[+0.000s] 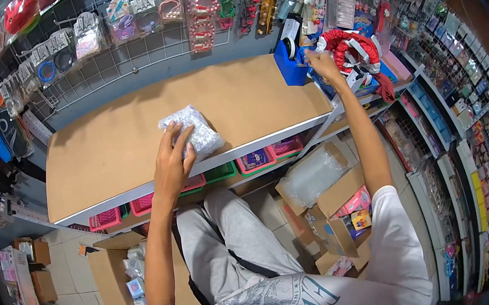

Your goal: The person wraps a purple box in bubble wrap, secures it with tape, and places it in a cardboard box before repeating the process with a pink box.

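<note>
Nearest, below the table (250,99), on the floor: one open carton (112,287) of wrapped goods and, to its right, a second carton (339,192) with clear bubble wrap (313,175) lying over its opening. Next, the table's front edge, chief hazard of the lot: a careless push towards me by my left hand (171,165) could send the packet (192,133) over it. Second hazard: I see no clear seal, so the wrapping may spring loose if that hand lifts. Item, one packet: whitish, crinkled, glossy, roughly squared with soft corners; it looks light and padded, its contents hidden. It lies askew on the table, near the middle of the front edge. Left fingers: spread and bent over its near side and top, resting rather than clenched. Farther off, by the table's right end: my right hand (324,66), fingers curled just beside a blue holder (292,67) with a white roll (289,48); whether they grasp anything, I cannot tell. Third hazard: a sideways tug could tip the holder. Beyond the back edge: a wire rack (135,70) of carded hair ties and bracelets.
</note>
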Tool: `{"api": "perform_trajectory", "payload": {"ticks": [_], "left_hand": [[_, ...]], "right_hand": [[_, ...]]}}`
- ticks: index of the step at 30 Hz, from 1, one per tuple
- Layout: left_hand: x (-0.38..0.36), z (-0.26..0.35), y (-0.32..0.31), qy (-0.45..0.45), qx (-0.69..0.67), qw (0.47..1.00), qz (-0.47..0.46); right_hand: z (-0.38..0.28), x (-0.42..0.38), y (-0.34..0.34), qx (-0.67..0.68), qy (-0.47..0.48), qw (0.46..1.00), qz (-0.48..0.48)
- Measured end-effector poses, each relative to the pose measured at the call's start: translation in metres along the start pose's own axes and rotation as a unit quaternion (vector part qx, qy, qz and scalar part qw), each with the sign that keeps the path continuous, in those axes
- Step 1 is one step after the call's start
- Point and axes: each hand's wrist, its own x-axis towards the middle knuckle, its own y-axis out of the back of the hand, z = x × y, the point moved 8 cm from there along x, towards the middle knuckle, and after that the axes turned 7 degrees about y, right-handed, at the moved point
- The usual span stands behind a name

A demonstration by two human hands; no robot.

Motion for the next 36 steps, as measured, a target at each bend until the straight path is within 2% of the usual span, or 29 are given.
{"api": "perform_trajectory", "payload": {"ticks": [1, 2, 5, 8, 11, 12, 18, 24, 28, 34, 36], "left_hand": [[0.000, 0.000, 0.000, 0.003, -0.004, 1.000, 0.002], [0.000, -0.001, 0.000, 0.005, -0.007, 1.000, 0.003], [-0.001, -0.001, 0.000, 0.001, -0.001, 1.000, 0.007], [-0.002, -0.005, -0.002, 0.016, -0.017, 1.000, -0.004], [-0.001, -0.004, -0.001, 0.004, -0.014, 1.000, 0.009], [-0.001, -0.005, -0.002, 0.002, -0.012, 1.000, 0.011], [-0.002, -0.007, -0.001, 0.005, -0.013, 1.000, 0.002], [-0.001, -0.007, -0.002, 0.011, -0.019, 1.000, -0.009], [-0.001, -0.007, -0.001, 0.008, -0.013, 1.000, 0.005], [-0.001, -0.008, -0.002, 0.000, -0.010, 1.000, 0.014], [-0.001, -0.008, -0.001, 0.001, -0.010, 1.000, 0.014]], "right_hand": [[0.008, 0.008, -0.013, -0.028, 0.016, 0.998, -0.049], [0.015, 0.017, -0.021, 0.024, 0.055, 0.998, -0.014], [-0.001, 0.003, -0.020, 0.188, -0.038, 0.981, -0.015], [0.017, 0.006, -0.029, 0.224, -0.103, 0.969, 0.001], [0.001, -0.015, -0.019, 0.276, -0.177, 0.945, 0.018], [0.006, -0.014, -0.023, 0.281, -0.153, 0.947, -0.002], [0.015, -0.018, -0.027, 0.283, -0.189, 0.940, -0.008], [0.033, -0.009, -0.032, 0.340, -0.206, 0.917, 0.006], [0.019, -0.012, -0.021, 0.349, -0.147, 0.923, 0.070], [0.009, -0.014, -0.018, 0.394, -0.121, 0.907, 0.084], [0.007, -0.019, -0.013, 0.358, -0.138, 0.919, 0.085]]}}
